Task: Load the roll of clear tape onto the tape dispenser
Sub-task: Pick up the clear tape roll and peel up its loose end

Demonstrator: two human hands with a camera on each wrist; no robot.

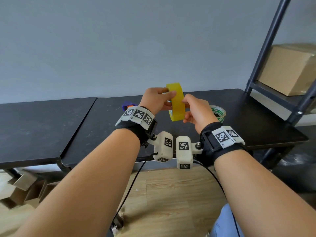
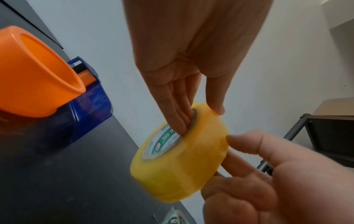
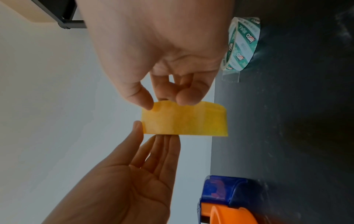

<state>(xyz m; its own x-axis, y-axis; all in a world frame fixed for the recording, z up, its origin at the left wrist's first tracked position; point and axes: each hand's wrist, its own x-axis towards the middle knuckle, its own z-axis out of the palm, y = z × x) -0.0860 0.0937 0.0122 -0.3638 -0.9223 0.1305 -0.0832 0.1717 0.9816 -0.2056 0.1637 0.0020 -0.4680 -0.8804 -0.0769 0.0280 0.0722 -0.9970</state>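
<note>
The roll of clear tape, yellowish with a green-printed core, is held upright in the air over the black table. My left hand grips it with fingers inside the core and the thumb on the outer band, as the left wrist view shows for the roll. My right hand pinches the roll's right edge between thumb and fingers, with the roll just under them. The blue tape dispenser with its orange hub stands on the table behind my left wrist, mostly hidden in the head view.
A near-empty green-and-white tape core lies on the table right of my hands. A metal shelf frame with a cardboard box stands at the right. A second black table adjoins on the left, with cardboard boxes on the floor.
</note>
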